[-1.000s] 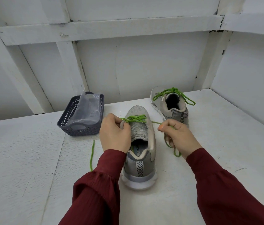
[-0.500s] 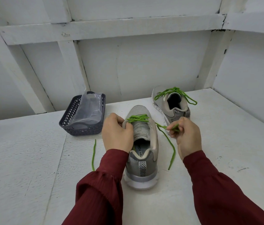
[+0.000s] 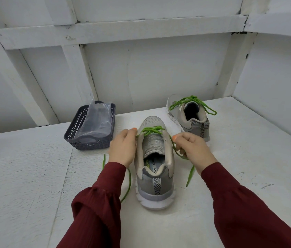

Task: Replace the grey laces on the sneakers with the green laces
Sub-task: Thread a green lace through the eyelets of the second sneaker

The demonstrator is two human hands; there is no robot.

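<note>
Single head-worn wide-angle view, forward and down, close over the white table [image 3: 33, 176]

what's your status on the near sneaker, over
Left hand pinches green lace at near sneaker's left edge, right hand grips the other strand. Lace crossed at toe end only. Far sneaker already green; nothing blocking.

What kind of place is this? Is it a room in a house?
Probably a plain work booth rather than a lived-in room: bare white-painted board walls with wooden braces, and a rough white tabletop holding a dark mesh basket.
</note>
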